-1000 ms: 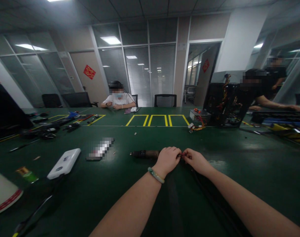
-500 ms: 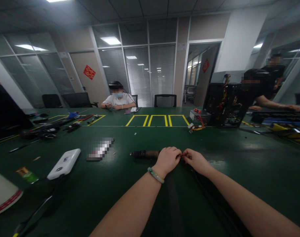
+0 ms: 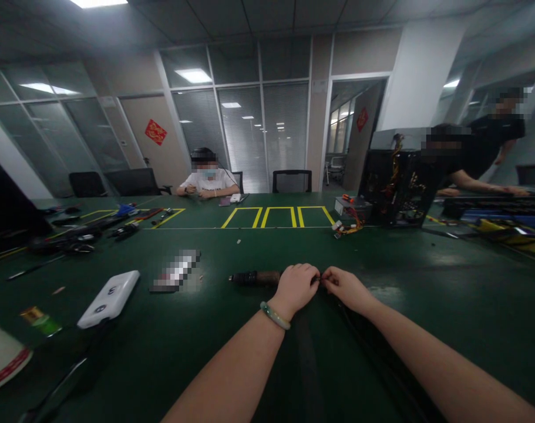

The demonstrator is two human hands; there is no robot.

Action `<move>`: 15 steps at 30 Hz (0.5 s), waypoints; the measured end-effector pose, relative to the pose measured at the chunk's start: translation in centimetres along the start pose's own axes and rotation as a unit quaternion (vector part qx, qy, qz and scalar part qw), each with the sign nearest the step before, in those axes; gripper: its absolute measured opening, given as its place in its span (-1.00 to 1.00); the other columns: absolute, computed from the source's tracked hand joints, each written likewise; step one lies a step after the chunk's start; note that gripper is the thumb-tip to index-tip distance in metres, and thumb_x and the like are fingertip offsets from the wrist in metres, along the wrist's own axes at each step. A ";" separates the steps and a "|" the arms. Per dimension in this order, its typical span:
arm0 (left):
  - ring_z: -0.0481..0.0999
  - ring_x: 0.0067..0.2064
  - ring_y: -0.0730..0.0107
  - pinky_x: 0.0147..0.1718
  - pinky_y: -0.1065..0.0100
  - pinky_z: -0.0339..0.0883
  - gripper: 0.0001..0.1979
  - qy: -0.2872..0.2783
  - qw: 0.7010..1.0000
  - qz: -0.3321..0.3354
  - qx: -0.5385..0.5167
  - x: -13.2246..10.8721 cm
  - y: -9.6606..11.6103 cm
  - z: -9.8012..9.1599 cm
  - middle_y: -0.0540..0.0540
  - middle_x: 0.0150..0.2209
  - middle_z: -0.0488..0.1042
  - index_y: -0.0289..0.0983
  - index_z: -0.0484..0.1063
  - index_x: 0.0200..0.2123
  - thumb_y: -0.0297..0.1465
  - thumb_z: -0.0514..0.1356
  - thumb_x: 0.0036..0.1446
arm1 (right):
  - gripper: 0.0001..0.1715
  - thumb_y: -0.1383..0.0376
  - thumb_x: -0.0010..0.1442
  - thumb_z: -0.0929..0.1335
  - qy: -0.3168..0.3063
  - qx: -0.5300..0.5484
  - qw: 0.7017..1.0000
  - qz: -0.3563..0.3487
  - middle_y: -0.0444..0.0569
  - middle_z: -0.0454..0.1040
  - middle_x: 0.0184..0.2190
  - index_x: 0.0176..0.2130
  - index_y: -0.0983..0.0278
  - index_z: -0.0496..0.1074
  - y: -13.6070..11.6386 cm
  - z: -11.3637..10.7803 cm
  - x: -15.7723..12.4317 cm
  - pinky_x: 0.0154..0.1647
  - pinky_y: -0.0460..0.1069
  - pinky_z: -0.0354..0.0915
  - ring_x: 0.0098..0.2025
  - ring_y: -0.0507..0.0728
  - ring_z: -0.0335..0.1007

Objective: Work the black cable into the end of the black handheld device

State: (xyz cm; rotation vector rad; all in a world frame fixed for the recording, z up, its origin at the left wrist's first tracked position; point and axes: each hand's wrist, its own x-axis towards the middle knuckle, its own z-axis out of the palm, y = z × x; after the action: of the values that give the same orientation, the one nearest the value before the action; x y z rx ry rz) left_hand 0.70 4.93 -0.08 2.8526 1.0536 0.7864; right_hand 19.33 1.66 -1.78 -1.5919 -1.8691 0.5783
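An electric screwdriver (image 3: 267, 278), dark with a brownish middle, lies along the green table with its narrow tip to the left. My left hand (image 3: 297, 286), with a jade bangle at the wrist, is wrapped over its right end and hides it. Close beside, the fingertips of my right hand (image 3: 344, 286) are pinched together against that end. A black cable (image 3: 347, 317) comes out from under the right hand and runs down toward me; its end seems to be in the pinch, though the fingers cover the join.
To the left are a white power bank (image 3: 109, 299), a blurred-out flat object (image 3: 177, 271), a small green bottle (image 3: 41, 321) and a paper cup (image 3: 3, 355). A computer case (image 3: 394, 188) and power supply (image 3: 353, 208) stand far right. Other people sit and stand around.
The whole view has shifted slightly as my head moved. Both hands keep their hold at the screwdriver's right end, with only small finger motion.
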 end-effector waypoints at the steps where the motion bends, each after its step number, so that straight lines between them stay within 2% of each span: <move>1: 0.40 -0.14 0.30 -0.16 0.27 0.25 -0.90 -0.002 1.000 0.000 0.001 0.0 0.0 -0.1 0.00 -0.20 0.44 -0.18 0.38 -0.21 -0.35 0.13 0.19 | -0.87 0.25 0.18 0.28 0.001 0.001 1.000 0.001 -0.17 0.49 -0.51 -0.27 0.23 0.38 0.1 0.0 0.0 -0.41 -0.08 0.21 -0.45 0.06 0.42; 15: 0.40 -0.12 0.31 -0.15 0.28 0.24 -0.88 -0.021 1.000 -0.004 0.003 0.0 0.3 -0.4 -0.02 -0.17 0.43 -0.18 0.38 -0.19 -0.34 0.11 0.22 | -0.85 0.23 0.20 0.28 -0.007 0.007 1.000 0.001 -0.17 0.49 -0.51 -0.26 0.23 0.39 0.5 0.1 0.1 -0.44 -0.09 0.20 -0.46 0.05 0.40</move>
State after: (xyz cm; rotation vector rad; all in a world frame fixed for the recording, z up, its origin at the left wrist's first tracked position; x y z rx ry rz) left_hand 0.69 4.67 0.36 2.8548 1.0638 0.7197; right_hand 19.61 1.84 -2.11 -1.5845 -1.8697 0.6041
